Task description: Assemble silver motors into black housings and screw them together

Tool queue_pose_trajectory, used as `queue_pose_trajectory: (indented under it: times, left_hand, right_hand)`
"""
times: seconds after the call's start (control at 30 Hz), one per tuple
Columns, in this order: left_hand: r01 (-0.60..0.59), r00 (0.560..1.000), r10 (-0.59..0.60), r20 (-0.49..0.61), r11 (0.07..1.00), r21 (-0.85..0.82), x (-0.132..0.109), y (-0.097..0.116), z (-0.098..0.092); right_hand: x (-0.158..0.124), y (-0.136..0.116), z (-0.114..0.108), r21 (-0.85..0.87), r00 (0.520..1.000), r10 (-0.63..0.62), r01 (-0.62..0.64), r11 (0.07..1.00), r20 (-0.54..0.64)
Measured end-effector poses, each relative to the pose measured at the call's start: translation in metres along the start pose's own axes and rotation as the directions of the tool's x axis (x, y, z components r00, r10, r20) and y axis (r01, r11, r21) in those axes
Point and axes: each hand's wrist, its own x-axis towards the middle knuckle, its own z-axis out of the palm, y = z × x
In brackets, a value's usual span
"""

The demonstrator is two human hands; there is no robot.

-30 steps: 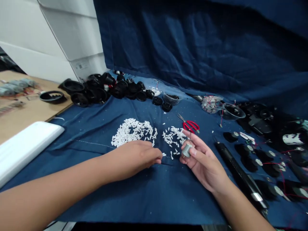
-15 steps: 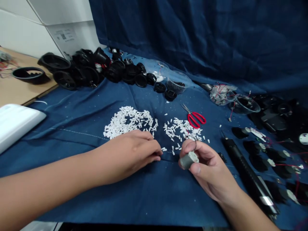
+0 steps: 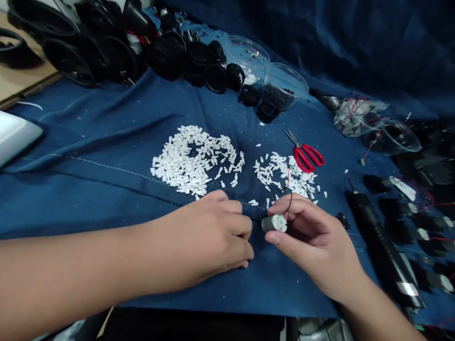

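Between the thumb and fingers of my right hand (image 3: 313,237) is a small grey cylindrical motor (image 3: 273,223), its pale end cap turned toward me. A thin dark and red wire (image 3: 290,201) loops up from it over my fingers. My left hand (image 3: 222,234) is just left of the motor, apart from it, with fingers curled and fingertips pressed together; whatever they may hold is hidden. Two heaps of small white plastic pieces, a larger left heap (image 3: 188,170) and a smaller right heap (image 3: 272,168), lie beyond my hands on the blue cloth (image 3: 106,199).
Red-handled scissors (image 3: 307,157) touch the right heap. A black pen-shaped electric screwdriver (image 3: 382,246) lies at right, beside several dark parts with wires. Black round housings (image 3: 167,54) and clear bowls (image 3: 284,87) stand along the back. A white object (image 3: 17,135) is at the left edge.
My view has tilted down and closer. My left hand has come nearer the motor, and my right hand has turned the motor so its end cap faces me more.
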Motion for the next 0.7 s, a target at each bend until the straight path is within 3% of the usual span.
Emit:
queue_pose_trajectory:
  times: [0.17, 0.4, 0.57, 0.7]
  left_hand:
    - [-0.031, 1.0, 0.031, 0.005, 0.999, 0.008, -0.001, -0.0033, -0.001]
    - [-0.026, 1.0, 0.026, 0.0, 1.0, 0.014, -0.0048, -0.0049, 0.0007]
    - [-0.007, 1.0, 0.008, 0.021, 1.0, -0.027, -0.004, -0.0056, -0.0009]
    - [0.011, 1.0, -0.011, 0.004, 0.998, -0.056, -0.0018, -0.0046, -0.0031]
  right_hand:
    - [0.0005, 0.0047, 0.0034, -0.039, 1.0, -0.009, 0.009, 0.999, 0.002]
    - [0.0026, 0.0043, 0.0, -0.326, 0.99, -0.138, 0.144, 0.934, 0.042]
    - [0.0016, 0.0044, 0.0009, -0.272, 0.995, -0.087, 0.096, 0.958, 0.047]
    - [-0.0015, 0.0007, 0.0008, 0.012, 0.999, 0.033, -0.034, 0.999, 0.04]
